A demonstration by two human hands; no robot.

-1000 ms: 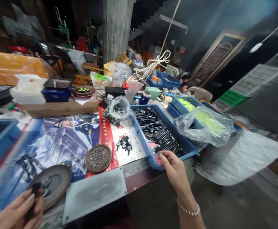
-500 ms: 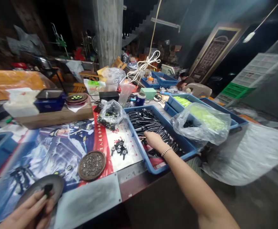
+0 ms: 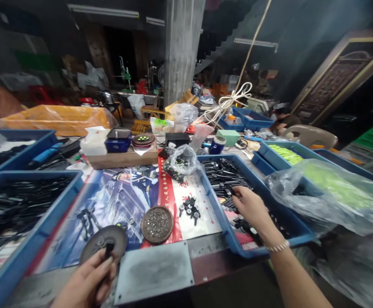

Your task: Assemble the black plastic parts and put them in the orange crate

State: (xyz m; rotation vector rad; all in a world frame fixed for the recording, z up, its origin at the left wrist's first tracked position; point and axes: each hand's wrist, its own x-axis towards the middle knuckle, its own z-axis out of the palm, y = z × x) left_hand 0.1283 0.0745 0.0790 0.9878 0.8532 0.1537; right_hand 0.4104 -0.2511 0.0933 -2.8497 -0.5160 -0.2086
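Blue plastic tray [image 3: 244, 251], right hand [image 3: 250, 207] is down among its slim black rods [image 3: 226, 171], grip unclear! Left hand [image 3: 92, 273] pinches a small black piece [image 3: 109, 249]. Picking, I'd judge; next calls for neat fingertips.

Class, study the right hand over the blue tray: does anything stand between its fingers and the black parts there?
Nothing visible does. The right hand reaches over the blue tray, its fingertips at the black parts; the near wall lies beneath the forearm, not between them.
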